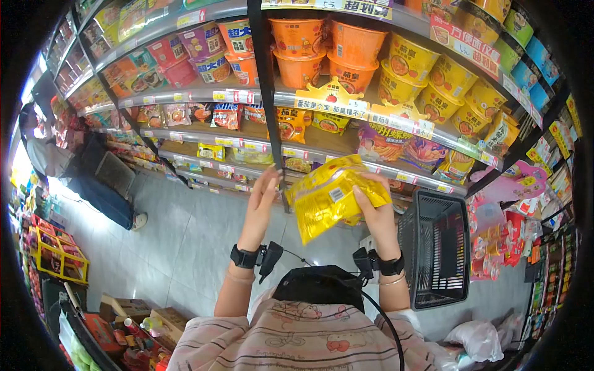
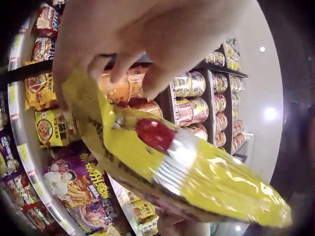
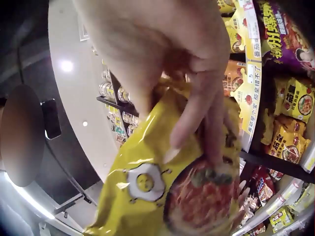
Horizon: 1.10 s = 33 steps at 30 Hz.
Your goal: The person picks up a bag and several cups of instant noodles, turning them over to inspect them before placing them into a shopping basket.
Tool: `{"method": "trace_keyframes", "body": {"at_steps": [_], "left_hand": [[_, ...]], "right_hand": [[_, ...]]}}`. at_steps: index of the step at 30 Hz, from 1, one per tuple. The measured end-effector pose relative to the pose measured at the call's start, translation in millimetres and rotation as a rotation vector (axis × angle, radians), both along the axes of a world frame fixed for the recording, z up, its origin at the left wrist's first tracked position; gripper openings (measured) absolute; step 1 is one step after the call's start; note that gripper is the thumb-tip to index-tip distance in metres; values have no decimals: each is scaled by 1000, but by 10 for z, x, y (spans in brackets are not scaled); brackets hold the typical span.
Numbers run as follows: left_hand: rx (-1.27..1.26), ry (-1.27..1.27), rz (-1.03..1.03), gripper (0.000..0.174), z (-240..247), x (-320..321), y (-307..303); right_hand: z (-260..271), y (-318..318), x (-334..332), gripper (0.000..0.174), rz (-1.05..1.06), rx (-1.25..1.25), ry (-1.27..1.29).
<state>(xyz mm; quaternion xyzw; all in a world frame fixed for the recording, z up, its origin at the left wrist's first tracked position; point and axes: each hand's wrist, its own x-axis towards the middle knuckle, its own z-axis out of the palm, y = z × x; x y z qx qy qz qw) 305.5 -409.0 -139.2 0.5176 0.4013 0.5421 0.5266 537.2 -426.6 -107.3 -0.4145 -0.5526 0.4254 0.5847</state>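
Note:
A shiny yellow packet (image 1: 322, 207) is held in front of the shelves by my right hand (image 1: 377, 213), thumb on its near face. The right wrist view shows that hand (image 3: 197, 83) gripping one end of the packet (image 3: 142, 152), which bears a fried-egg figure and a noodle bowl picture. My left hand (image 1: 261, 207) is raised beside the packet's other end, its fingers extended and holding nothing. In the left wrist view the left hand (image 2: 142, 39) is above the packet (image 2: 221, 177); whether its fingertips touch the wrapper is unclear.
Shelves hold orange tubs (image 1: 298, 37), yellow tubs (image 1: 411, 59) and bagged noodles (image 1: 380, 142). A dark basket (image 1: 461, 247) stands on the floor at the right. Another person (image 1: 93, 185) is at the left. Open cartons (image 1: 127, 306) are at lower left, white bags (image 1: 476, 340) at lower right.

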Motion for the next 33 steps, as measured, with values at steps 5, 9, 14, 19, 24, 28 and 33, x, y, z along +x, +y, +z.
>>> {"method": "trace_keyframes", "body": {"at_steps": [5, 9, 14, 19, 24, 28, 33], "left_hand": [[311, 93, -155, 62, 160, 151, -253], [326, 155, -111, 64, 56, 304, -167], [266, 121, -3, 54, -8, 420, -106], [177, 54, -31, 45, -87, 410, -106], [142, 74, -25, 45, -62, 408, -121], [128, 101, -46, 46, -3, 399, -160], [26, 122, -103, 47, 31, 374, -219]], "right_hand": [[-73, 40, -152, 32, -271, 74, 73], [-172, 32, -263, 33, -308, 30, 86], [-163, -49, -314, 37, -227, -124, 236], [-243, -90, -282, 38, -182, -139, 240], [-232, -145, -233, 40, -93, -179, 267], [-253, -194, -175, 40, -66, -204, 229], [-313, -229, -90, 45, -6, -245, 229]]}}
